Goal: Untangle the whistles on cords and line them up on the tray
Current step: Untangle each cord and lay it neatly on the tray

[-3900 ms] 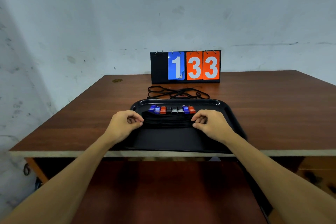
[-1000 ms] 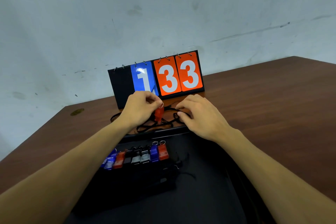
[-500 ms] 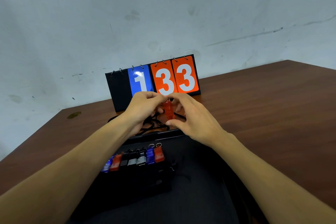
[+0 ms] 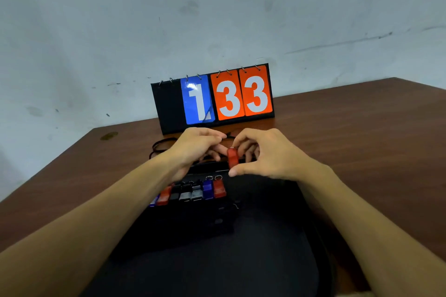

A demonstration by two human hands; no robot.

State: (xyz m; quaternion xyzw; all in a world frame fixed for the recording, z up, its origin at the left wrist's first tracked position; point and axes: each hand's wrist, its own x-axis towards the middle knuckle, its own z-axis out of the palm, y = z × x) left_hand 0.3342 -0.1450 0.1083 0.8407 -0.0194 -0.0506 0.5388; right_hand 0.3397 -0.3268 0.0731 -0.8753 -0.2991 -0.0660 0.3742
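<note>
Table (image 4: 362,132) — wood-grain top, smooth, low sheen. Tray (image 4: 265,236) — matt black plastic. Whistles (image 4: 193,191) — translucent glossy plastic, small metal rings. Scoreboard (image 4: 214,97) — glossy cards. Wall (image 4: 217,7) — rough, scuffed paint.

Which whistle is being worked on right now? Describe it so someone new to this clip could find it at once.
Start at the flip scoreboard reading 133 at the back of the table. Just in front of it, both hands meet above the far rim of the black tray. The right hand pinches a red whistle upright, in the air, unlike the row of whistles lying on the tray.
</note>
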